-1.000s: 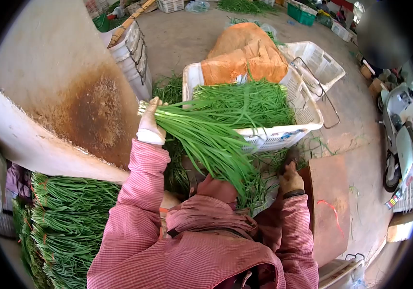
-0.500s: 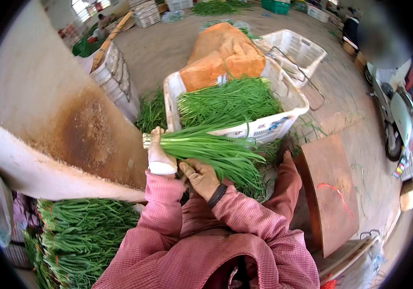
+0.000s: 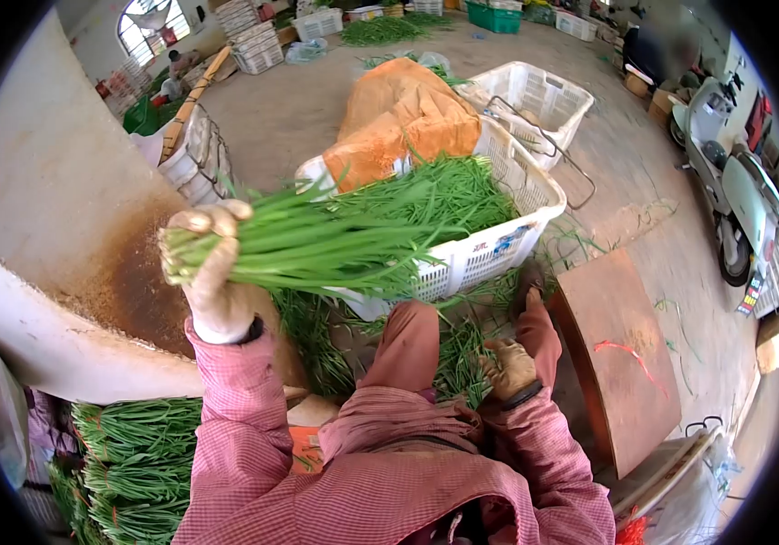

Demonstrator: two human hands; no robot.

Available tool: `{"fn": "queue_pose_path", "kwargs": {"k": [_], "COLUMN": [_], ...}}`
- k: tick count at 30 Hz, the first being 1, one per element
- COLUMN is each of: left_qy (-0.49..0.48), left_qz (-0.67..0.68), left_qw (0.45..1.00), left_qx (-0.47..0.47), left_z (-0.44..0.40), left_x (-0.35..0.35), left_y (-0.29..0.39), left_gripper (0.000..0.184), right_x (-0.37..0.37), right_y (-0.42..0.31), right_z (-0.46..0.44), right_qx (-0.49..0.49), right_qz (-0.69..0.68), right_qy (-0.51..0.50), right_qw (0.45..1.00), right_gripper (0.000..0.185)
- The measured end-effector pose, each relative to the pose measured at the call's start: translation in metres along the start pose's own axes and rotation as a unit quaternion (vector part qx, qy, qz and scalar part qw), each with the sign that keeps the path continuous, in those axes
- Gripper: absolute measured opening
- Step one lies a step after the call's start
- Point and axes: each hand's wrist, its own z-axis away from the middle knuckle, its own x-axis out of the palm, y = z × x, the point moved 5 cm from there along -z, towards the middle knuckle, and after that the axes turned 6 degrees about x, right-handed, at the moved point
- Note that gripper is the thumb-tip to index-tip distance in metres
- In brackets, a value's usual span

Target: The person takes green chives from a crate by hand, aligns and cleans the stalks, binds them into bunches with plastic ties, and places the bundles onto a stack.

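Note:
My left hand (image 3: pixel 212 259), gloved and raised at the left, is closed around the pale stem ends of a bunch of garlic chives (image 3: pixel 335 238). The long green leaves stretch right, over the near side of a white plastic crate (image 3: pixel 462 263). More chives (image 3: pixel 462 193) lie inside that crate. My right hand (image 3: pixel 509 368), also gloved, is low beside my right leg, next to loose chives (image 3: pixel 462 359). Its fingers are curled in; what they hold, if anything, I cannot make out.
An orange cloth (image 3: pixel 412 113) covers the crate's far side, with another white crate (image 3: pixel 539 95) behind. A stained wall (image 3: pixel 72 209) stands left; tied chive bundles (image 3: pixel 140 454) are stacked below. A brown board (image 3: pixel 621 350) and a scooter (image 3: pixel 734 182) are to the right.
My left hand has lifted the chives up and left. My right hand has left the bunch and moved right and down, beside my leg. The view has shifted slightly.

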Motion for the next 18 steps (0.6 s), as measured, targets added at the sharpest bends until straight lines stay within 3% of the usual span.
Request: {"fn": "queue_pose_path", "kwargs": {"k": [2, 4, 6, 8, 10, 12, 14, 16, 17, 18], "left_qy": [0.008, 0.009, 0.152, 0.206, 0.223, 0.269, 0.284, 0.290, 0.296, 0.294], "left_qz": [0.016, 0.041, 0.119, 0.148, 0.141, 0.150, 0.168, 0.162, 0.153, 0.153], "left_qw": [1.000, 0.999, 0.978, 0.961, 0.956, 0.941, 0.934, 0.932, 0.932, 0.932], "left_qx": [-0.013, -0.034, -0.084, -0.112, -0.128, -0.137, -0.139, -0.144, -0.142, -0.145], "left_z": [0.002, 0.007, 0.017, 0.032, 0.047, 0.062, 0.072, 0.079, 0.081, 0.083], "left_x": [0.013, 0.019, -0.004, -0.026, -0.043, -0.054, -0.061, -0.065, -0.066, -0.066], "left_y": [0.005, 0.004, -0.006, -0.015, -0.020, -0.023, -0.025, -0.026, -0.025, -0.025], "left_gripper": [0.028, 0.030, 0.030, 0.029, 0.029, 0.029, 0.030, 0.029, 0.029, 0.029], "right_x": [-0.003, 0.000, -0.005, -0.005, -0.007, -0.001, 0.002, 0.014, 0.007, 0.010], "right_y": [0.006, 0.013, 0.020, 0.026, 0.027, 0.036, 0.038, 0.041, 0.027, 0.025], "right_z": [-0.004, -0.004, 0.001, 0.003, 0.006, 0.006, 0.002, -0.001, -0.002, -0.004], "right_qx": [0.106, 0.087, 0.071, 0.150, 0.140, 0.154, 0.138, 0.186, 0.151, 0.154], "right_qz": [-0.162, -0.180, -0.194, -0.379, -0.346, -0.449, -0.447, -0.544, -0.483, -0.485], "right_qy": [-0.014, 0.028, 0.072, 0.015, 0.036, 0.046, 0.044, -0.005, -0.016, -0.014], "right_qw": [0.981, 0.979, 0.976, 0.913, 0.927, 0.879, 0.883, 0.818, 0.862, 0.861], "right_gripper": [0.019, 0.019, 0.020, 0.020, 0.020, 0.020, 0.022, 0.025, 0.027, 0.027]}}
